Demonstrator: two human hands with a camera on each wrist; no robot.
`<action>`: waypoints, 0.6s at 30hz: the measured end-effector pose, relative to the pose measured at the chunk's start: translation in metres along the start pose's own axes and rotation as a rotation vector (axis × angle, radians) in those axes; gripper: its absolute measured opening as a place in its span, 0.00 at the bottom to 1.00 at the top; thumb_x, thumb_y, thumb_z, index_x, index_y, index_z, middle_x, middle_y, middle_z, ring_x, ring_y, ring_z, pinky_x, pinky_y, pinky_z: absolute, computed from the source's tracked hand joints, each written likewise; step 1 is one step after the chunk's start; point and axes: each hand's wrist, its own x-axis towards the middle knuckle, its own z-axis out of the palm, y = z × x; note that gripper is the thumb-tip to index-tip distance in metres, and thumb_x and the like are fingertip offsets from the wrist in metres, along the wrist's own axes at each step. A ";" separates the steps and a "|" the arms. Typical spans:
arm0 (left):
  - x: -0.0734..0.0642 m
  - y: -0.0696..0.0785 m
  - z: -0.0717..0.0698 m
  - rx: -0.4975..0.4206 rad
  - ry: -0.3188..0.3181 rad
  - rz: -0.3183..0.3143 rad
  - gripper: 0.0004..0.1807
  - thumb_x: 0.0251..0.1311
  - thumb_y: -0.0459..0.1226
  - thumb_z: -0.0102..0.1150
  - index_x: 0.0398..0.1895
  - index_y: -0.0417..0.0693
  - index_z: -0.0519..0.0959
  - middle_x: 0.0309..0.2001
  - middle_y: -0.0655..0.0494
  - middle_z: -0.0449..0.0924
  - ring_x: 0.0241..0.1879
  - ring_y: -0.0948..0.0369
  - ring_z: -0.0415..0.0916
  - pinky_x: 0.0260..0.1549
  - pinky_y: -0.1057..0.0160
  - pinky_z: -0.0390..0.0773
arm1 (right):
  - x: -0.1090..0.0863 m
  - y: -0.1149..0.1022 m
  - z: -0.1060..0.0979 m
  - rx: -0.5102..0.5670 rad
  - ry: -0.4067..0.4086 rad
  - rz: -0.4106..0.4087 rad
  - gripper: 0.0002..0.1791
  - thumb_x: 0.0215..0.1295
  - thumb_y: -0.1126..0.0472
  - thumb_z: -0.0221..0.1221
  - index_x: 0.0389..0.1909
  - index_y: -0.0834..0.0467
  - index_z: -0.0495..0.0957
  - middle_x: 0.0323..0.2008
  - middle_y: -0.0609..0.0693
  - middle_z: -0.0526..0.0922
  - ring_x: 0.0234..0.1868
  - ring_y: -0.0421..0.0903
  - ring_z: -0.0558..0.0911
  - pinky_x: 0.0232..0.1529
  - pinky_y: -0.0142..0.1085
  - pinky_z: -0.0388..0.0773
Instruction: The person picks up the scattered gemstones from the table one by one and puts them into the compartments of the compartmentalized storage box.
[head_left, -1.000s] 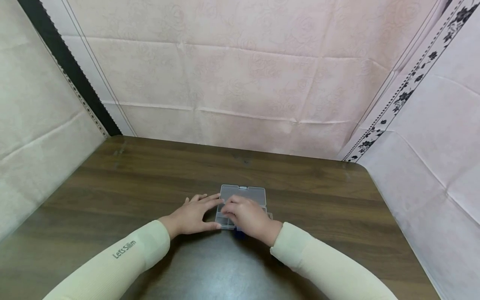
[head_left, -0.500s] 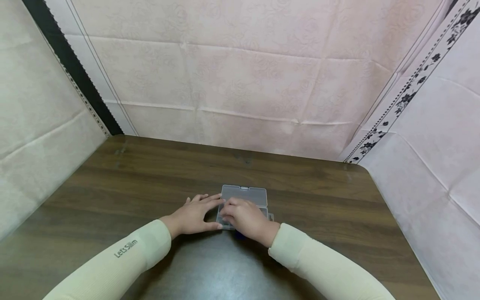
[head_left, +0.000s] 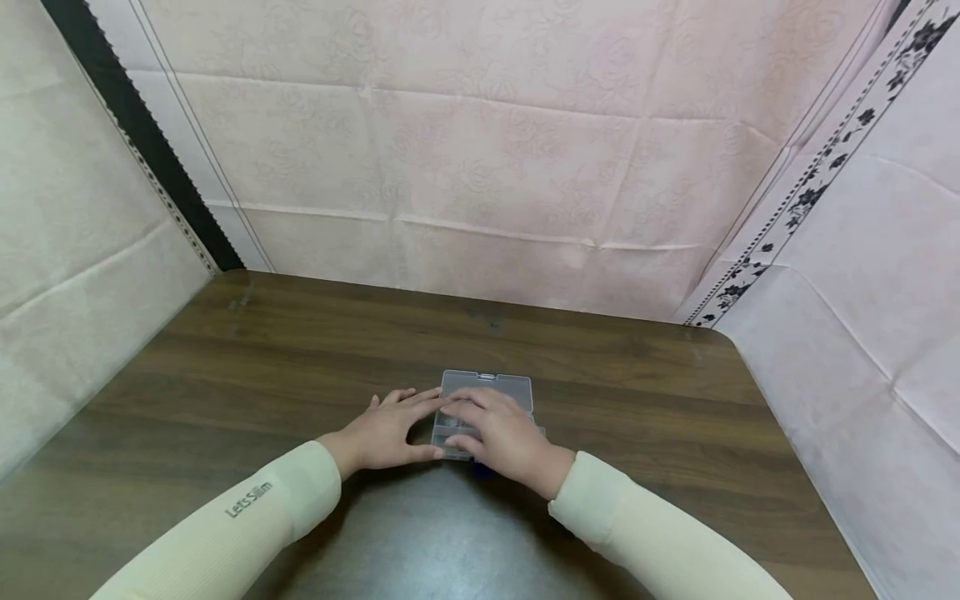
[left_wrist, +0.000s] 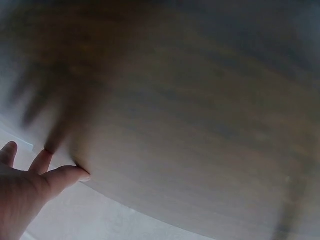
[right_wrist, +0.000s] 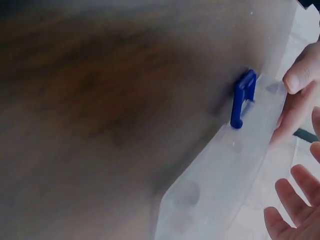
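A clear plastic compartment box (head_left: 442, 442) lies on the table, its hinged lid (head_left: 516, 386) folded back on the far side. My left hand (head_left: 384, 431) rests against the left side with spread, mostly straight fingers; the thumb touches the near left corner, as the right wrist view also shows. Over the compartments hovers my right hand (head_left: 510, 437), thumb and fingers apart, and nothing shows between them. It hides much of the interior; small contents there are too unclear to name. A blue latch (right_wrist: 243, 100) sticks out from the near side of the box.
The brown wood-grain table (head_left: 360, 333) extends around the box on all sides. A pale cloth (head_left: 480, 167) hangs behind it, with more cloth at the left and right edges.
The right hand's fingers were bunched together low over the box; now they have spread apart, and the hand has shifted slightly to the right. The left hand has stayed in place.
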 end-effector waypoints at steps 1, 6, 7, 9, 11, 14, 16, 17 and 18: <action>0.000 0.000 0.000 0.004 0.000 0.000 0.44 0.57 0.66 0.54 0.74 0.63 0.58 0.75 0.62 0.52 0.73 0.44 0.47 0.59 0.24 0.45 | -0.002 0.001 -0.001 0.007 0.012 0.008 0.25 0.63 0.49 0.62 0.60 0.52 0.77 0.59 0.49 0.76 0.61 0.47 0.74 0.60 0.46 0.71; 0.001 0.000 -0.001 0.026 0.006 -0.006 0.43 0.56 0.66 0.55 0.74 0.65 0.59 0.75 0.60 0.52 0.72 0.44 0.49 0.60 0.25 0.46 | -0.010 0.008 -0.005 0.012 0.072 0.048 0.27 0.62 0.48 0.63 0.61 0.52 0.75 0.60 0.50 0.75 0.62 0.49 0.74 0.61 0.48 0.70; 0.001 0.000 -0.001 0.031 0.009 -0.009 0.43 0.55 0.66 0.55 0.74 0.65 0.59 0.75 0.60 0.53 0.72 0.43 0.49 0.60 0.26 0.46 | -0.012 0.010 -0.006 0.015 0.080 0.060 0.28 0.62 0.48 0.63 0.61 0.53 0.75 0.60 0.50 0.75 0.62 0.49 0.73 0.61 0.49 0.70; 0.001 -0.001 0.000 0.033 0.012 -0.020 0.44 0.55 0.66 0.56 0.74 0.66 0.59 0.75 0.59 0.52 0.72 0.43 0.50 0.60 0.26 0.47 | -0.015 0.012 -0.007 0.020 0.088 0.081 0.29 0.62 0.47 0.64 0.62 0.53 0.74 0.61 0.50 0.74 0.62 0.49 0.73 0.61 0.49 0.69; 0.000 -0.001 0.000 0.032 0.017 -0.028 0.44 0.55 0.66 0.56 0.74 0.66 0.58 0.75 0.58 0.52 0.72 0.43 0.51 0.60 0.27 0.48 | -0.018 0.015 -0.009 0.037 0.099 0.098 0.29 0.61 0.48 0.64 0.62 0.53 0.74 0.62 0.50 0.74 0.63 0.49 0.73 0.61 0.50 0.69; -0.002 -0.003 -0.001 0.032 0.039 -0.026 0.45 0.54 0.67 0.56 0.74 0.67 0.58 0.76 0.59 0.51 0.72 0.42 0.51 0.60 0.27 0.50 | -0.023 0.019 -0.013 0.048 0.123 0.107 0.30 0.61 0.49 0.65 0.62 0.55 0.74 0.62 0.52 0.74 0.62 0.50 0.73 0.61 0.50 0.70; -0.004 -0.003 -0.003 0.035 0.063 -0.022 0.45 0.54 0.66 0.57 0.74 0.66 0.58 0.76 0.59 0.50 0.72 0.42 0.50 0.60 0.27 0.50 | -0.025 0.023 -0.017 0.032 0.140 0.116 0.29 0.61 0.50 0.65 0.62 0.55 0.74 0.62 0.52 0.74 0.62 0.50 0.73 0.61 0.50 0.69; -0.006 -0.004 -0.004 0.038 0.083 -0.013 0.44 0.55 0.65 0.57 0.74 0.65 0.58 0.76 0.58 0.50 0.72 0.41 0.50 0.59 0.26 0.51 | -0.026 0.024 -0.019 0.023 0.145 0.124 0.29 0.61 0.50 0.65 0.62 0.56 0.74 0.61 0.53 0.74 0.63 0.51 0.72 0.62 0.50 0.69; -0.008 -0.005 -0.006 0.045 0.103 -0.007 0.44 0.55 0.65 0.58 0.74 0.65 0.58 0.76 0.58 0.50 0.72 0.41 0.49 0.59 0.26 0.51 | -0.028 0.027 -0.021 0.010 0.150 0.133 0.30 0.61 0.50 0.65 0.62 0.56 0.74 0.62 0.53 0.74 0.64 0.52 0.71 0.62 0.51 0.68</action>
